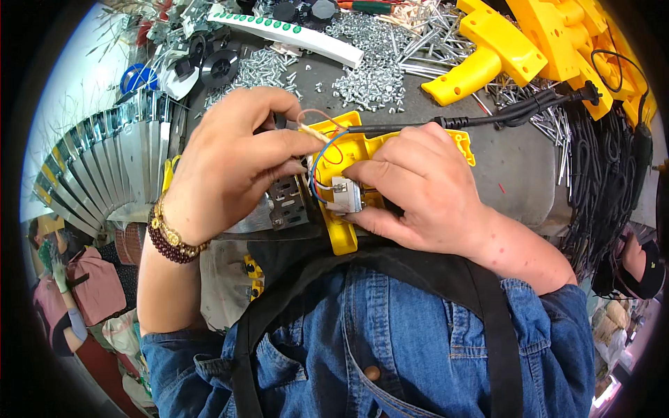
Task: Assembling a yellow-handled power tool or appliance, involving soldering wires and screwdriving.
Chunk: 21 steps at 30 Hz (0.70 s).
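A yellow plastic tool housing half [344, 237] lies before me with its inside facing up. My left hand [240, 150] is closed, its thumb and forefinger pinching the end of a thin pale sleeve [315, 133] among brown, blue and red wires. Between the thumb and fingers of my right hand [418, 184] is a small white switch [344, 196], with wires running into its side. The black power cord [390, 128] enters the housing's far side and passes over my right fingers. A metal plate with slots [287, 202] sits under my left hand, beside the housing.
Piles of small screws [369, 66] and long screws [439, 45] cover the far bench. Yellow housings [481, 59] and a bundled cord [526, 108] lie far right. Metal strips [118, 153] fan out at left. A white curved strip [286, 35] crosses the back. Other people show at both sides.
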### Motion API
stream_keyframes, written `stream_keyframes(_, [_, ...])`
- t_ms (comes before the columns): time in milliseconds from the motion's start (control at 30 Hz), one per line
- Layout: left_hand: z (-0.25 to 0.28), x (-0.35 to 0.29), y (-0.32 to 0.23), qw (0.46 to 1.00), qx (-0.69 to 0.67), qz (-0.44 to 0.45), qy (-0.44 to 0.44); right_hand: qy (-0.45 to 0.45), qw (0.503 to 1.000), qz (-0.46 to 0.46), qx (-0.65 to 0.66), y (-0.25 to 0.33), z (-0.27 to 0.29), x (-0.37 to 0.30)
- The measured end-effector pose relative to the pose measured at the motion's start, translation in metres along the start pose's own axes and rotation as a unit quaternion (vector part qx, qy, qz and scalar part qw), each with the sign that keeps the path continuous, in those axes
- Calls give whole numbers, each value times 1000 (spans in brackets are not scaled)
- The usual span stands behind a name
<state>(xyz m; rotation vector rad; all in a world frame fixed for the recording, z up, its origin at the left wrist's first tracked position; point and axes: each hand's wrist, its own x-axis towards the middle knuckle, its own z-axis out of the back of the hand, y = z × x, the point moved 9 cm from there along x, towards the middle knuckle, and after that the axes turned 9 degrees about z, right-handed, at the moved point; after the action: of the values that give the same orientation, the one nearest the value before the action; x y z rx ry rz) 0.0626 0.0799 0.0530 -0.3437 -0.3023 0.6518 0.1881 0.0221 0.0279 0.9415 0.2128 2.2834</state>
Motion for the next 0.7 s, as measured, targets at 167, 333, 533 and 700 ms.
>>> stream_keyframes(167, [-1, 7, -8, 999, -22, -24, 18, -3, 1000, -3, 2, -2, 2, -1])
stream_keyframes(333, [-12, 4, -10, 989, -128, -45, 61, -6, 1000, -5, 3, -2, 2, 1])
stream_keyframes(533, [-9, 15, -8, 987, -144, -37, 63, 0, 1000, -20, 7, -7, -1, 0])
stream_keyframes(700, [-14, 5, -12, 984, -169, 0, 52, -2, 1000, -21, 18, -8, 1, -1])
